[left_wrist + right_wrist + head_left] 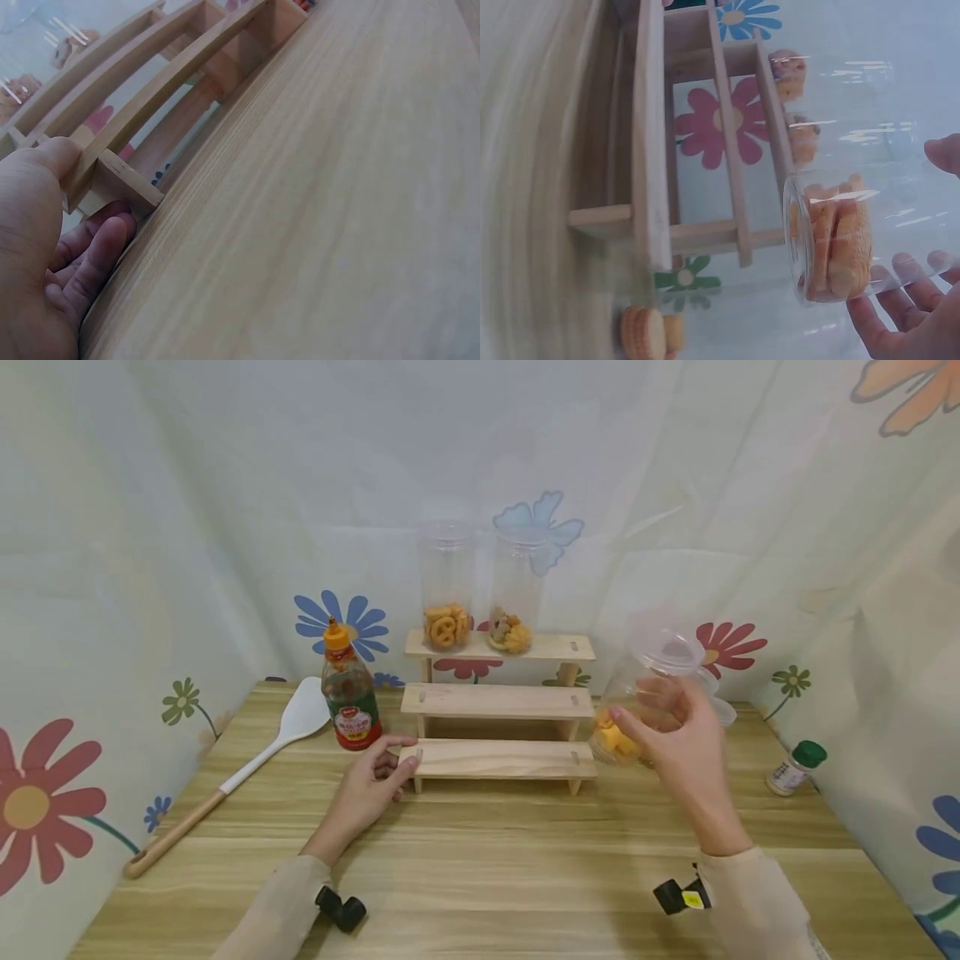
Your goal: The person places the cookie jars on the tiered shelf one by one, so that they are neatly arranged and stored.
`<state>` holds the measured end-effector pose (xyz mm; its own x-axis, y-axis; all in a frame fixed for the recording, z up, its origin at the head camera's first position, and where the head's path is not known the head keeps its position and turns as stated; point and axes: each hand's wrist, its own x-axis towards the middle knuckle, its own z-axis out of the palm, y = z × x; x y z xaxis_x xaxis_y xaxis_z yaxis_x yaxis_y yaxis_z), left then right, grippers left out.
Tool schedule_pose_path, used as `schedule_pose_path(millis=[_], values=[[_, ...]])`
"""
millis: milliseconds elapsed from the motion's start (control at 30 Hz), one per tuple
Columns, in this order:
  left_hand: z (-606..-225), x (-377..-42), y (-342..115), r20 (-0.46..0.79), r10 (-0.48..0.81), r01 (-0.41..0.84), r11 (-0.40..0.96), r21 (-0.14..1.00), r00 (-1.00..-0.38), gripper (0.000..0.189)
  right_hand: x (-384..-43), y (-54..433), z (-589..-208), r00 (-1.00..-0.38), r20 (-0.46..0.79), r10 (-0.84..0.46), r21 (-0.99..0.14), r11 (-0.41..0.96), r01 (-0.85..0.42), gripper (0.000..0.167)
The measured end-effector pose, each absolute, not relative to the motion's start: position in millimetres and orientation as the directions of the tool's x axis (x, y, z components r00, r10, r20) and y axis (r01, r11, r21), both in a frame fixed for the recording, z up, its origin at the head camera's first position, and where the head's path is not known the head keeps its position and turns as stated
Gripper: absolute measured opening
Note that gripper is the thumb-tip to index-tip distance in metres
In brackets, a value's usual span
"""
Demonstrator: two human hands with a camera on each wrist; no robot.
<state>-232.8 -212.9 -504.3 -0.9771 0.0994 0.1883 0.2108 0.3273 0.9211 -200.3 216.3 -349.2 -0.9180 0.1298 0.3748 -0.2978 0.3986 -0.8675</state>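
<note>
My right hand (686,739) holds a clear lidded jar (626,689) off the table, tilted, to the right of a three-step wooden rack (498,700). Yellowish snack pieces (840,244) lie in the bottom of the jar, as the right wrist view shows. My left hand (371,781) grips the left end of the rack's lowest step, thumb on top and fingers beside the foot. Two clear jars stand on the top step: one with ring-shaped snacks (447,628), the other with mixed snack pieces (512,633).
Left of the rack stands a sauce bottle (352,706) with an orange cap, beside a white spatula (262,760) with a wooden handle. Another clear container (722,712) is partly hidden behind my right hand. A green-capped shaker (795,768) stands at the right edge.
</note>
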Motion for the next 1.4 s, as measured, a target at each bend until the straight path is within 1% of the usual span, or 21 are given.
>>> schedule_pose_path(millis=[267, 400, 500, 733, 1067, 1267, 1400], values=[[-502.7, -235.1, -209.3, 0.182, 0.109, 0.208, 0.335, 0.919, -0.977, 0.035, -222.7, 198.6, -310.4, -0.893, 0.431, 0.127, -0.846, 0.401, -0.352, 0.078], [-503.4, -233.1, -209.7, 0.181, 0.102, 0.205, 0.328, 0.922, -0.978, 0.035, -240.6, 186.8, -295.6, -0.896, 0.429, 0.112, -0.854, 0.374, -0.362, 0.081], [-505.3, -231.4, -212.4, 0.176, 0.102, 0.2, 0.326, 0.924, -0.979, 0.037, -252.5, 177.7, -290.0, -0.901, 0.421, 0.103, -0.851, 0.389, -0.353, 0.084], [-506.2, -229.6, -217.3, 0.173, 0.091, 0.193, 0.334, 0.923, -0.981, 0.042, -277.0, 165.6, -287.0, -0.914, 0.391, 0.105, -0.868, 0.373, -0.328, 0.09], [-504.8, -234.8, -208.8, 0.183, 0.131, 0.215, 0.312, 0.925, -0.974, 0.037, -288.3, 173.4, -293.3, -0.917, 0.364, 0.163, -0.875, 0.397, -0.277, 0.09], [-505.2, -234.9, -209.4, 0.185, 0.121, 0.214, 0.312, 0.926, -0.975, 0.035, -296.0, 169.8, -291.6, -0.918, 0.368, 0.149, -0.852, 0.449, -0.269, 0.092], [-505.3, -233.1, -212.8, 0.191, 0.111, 0.216, 0.31, 0.926, -0.975, 0.034, -304.6, 163.2, -289.4, -0.921, 0.368, 0.13, -0.848, 0.453, -0.275, 0.094]])
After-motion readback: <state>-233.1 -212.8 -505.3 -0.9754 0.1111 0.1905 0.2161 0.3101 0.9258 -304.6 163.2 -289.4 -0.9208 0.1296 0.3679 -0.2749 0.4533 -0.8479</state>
